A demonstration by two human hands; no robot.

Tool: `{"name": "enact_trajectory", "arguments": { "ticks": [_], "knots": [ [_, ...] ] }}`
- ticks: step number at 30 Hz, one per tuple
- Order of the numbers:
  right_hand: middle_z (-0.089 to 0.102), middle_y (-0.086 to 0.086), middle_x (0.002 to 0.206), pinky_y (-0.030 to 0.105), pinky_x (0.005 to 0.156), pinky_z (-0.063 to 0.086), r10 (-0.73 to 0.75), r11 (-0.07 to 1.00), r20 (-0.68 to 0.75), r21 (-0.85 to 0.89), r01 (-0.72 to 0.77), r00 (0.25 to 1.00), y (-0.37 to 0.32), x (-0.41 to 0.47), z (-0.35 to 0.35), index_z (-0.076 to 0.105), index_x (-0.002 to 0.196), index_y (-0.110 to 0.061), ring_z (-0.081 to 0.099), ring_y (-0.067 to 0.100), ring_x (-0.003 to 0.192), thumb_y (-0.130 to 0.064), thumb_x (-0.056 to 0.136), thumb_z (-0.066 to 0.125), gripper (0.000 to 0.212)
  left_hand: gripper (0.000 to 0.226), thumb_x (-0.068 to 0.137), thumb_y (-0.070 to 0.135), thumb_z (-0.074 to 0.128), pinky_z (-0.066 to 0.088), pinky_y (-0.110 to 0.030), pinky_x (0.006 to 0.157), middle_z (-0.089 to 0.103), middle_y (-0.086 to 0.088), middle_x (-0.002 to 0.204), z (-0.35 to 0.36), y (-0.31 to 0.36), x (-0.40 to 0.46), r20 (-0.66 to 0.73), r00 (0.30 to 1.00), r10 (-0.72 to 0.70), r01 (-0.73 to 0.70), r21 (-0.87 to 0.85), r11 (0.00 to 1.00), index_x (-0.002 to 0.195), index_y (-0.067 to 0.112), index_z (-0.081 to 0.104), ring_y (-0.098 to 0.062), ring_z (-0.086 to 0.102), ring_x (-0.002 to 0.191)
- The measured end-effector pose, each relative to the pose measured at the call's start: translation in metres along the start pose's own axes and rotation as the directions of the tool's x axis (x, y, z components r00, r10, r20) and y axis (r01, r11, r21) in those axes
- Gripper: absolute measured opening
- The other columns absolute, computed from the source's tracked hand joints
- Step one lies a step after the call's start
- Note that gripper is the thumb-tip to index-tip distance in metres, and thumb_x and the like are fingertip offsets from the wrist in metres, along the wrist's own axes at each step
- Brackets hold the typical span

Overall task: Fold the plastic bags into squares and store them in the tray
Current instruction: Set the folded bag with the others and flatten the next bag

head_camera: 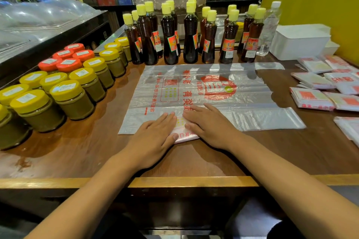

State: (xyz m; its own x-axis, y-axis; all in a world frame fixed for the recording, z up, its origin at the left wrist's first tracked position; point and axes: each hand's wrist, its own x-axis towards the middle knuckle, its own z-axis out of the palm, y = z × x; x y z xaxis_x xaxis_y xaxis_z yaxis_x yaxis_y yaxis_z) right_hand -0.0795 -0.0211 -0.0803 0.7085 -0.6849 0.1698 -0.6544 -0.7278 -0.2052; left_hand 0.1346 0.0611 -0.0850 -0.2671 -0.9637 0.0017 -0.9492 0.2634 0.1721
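Head view shows the left hand and right hand pressing flat, fingers straight, on a folded bag atop a spread bag; folded squares wait on the tabletop, not yet in the white tray.

A clear plastic bag with red print lies flat and spread on my counter, its handles toward the right edge. A folded bag sits at its near edge. Finished folded squares lie near the right edge, just in front of the white tray in the far right corner.
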Motion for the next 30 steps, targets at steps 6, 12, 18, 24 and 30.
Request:
{"name": "enact_trajectory", "arguments": {
  "ticks": [6, 12, 18, 24, 30],
  "knots": [
    [-0.002, 0.002, 0.169, 0.031, 0.123, -0.012, -0.019, 0.991, 0.099, -0.129, 0.032, 0.995, -0.014, -0.014, 0.002, 0.006, 0.161, -0.014, -0.011, 0.011, 0.154, -0.063, 0.090, -0.003, 0.087, 0.077, 0.096, 0.065, 0.001, -0.002, -0.028, 0.125, -0.015, 0.012, 0.167, 0.003, 0.000, 0.000, 0.058, 0.998, -0.007, 0.005, 0.028, 1.000, 0.160, 0.025, -0.010, 0.000, -0.016, 0.151],
    [-0.015, 0.000, 0.167, 0.038, 0.124, -0.013, -0.015, 0.986, 0.162, -0.164, 0.042, 0.987, -0.022, -0.013, 0.008, -0.005, 0.161, -0.015, -0.021, 0.009, 0.152, -0.058, 0.103, 0.012, 0.073, 0.066, 0.104, 0.055, 0.007, -0.009, -0.029, 0.124, -0.023, 0.013, 0.164, 0.003, 0.003, 0.000, 0.092, 0.994, -0.055, 0.047, 0.087, 0.995, 0.157, 0.026, -0.019, 0.000, -0.022, 0.149],
    [-0.018, -0.003, 0.166, 0.041, 0.124, -0.013, 0.010, 0.998, 0.318, -0.068, 0.012, 0.948, -0.022, -0.008, 0.002, -0.012, 0.160, -0.019, -0.019, 0.008, 0.151, -0.063, 0.102, 0.019, 0.079, 0.088, 0.082, 0.073, -0.015, -0.015, -0.033, 0.123, -0.025, 0.012, 0.164, -0.002, 0.000, 0.001, 0.178, 0.981, -0.080, 0.057, 0.131, 0.990, 0.156, 0.026, -0.023, -0.001, -0.026, 0.148],
    [-0.007, 0.000, 0.169, 0.047, 0.123, -0.013, 0.020, 0.983, 0.302, -0.179, 0.036, 0.953, -0.027, -0.004, -0.009, -0.002, 0.161, -0.018, -0.009, 0.013, 0.154, -0.063, 0.103, 0.020, 0.077, 0.131, 0.042, 0.082, -0.046, -0.015, -0.037, 0.123, -0.022, 0.010, 0.165, -0.013, 0.001, 0.009, 0.224, 0.971, -0.088, 0.037, 0.221, 0.975, 0.157, 0.025, -0.020, 0.000, -0.026, 0.145],
    [0.011, -0.002, 0.169, 0.053, 0.123, -0.005, 0.018, 0.988, 0.209, -0.152, 0.014, 0.978, -0.029, -0.043, -0.021, 0.019, 0.160, -0.025, 0.004, 0.021, 0.155, -0.054, 0.105, 0.027, 0.063, 0.134, 0.040, 0.089, -0.042, -0.001, -0.040, 0.122, -0.012, 0.016, 0.166, -0.020, 0.029, -0.003, 0.204, 0.975, -0.087, 0.043, 0.209, 0.977, 0.160, 0.039, -0.004, -0.012, -0.015, 0.153]
  ]
}}
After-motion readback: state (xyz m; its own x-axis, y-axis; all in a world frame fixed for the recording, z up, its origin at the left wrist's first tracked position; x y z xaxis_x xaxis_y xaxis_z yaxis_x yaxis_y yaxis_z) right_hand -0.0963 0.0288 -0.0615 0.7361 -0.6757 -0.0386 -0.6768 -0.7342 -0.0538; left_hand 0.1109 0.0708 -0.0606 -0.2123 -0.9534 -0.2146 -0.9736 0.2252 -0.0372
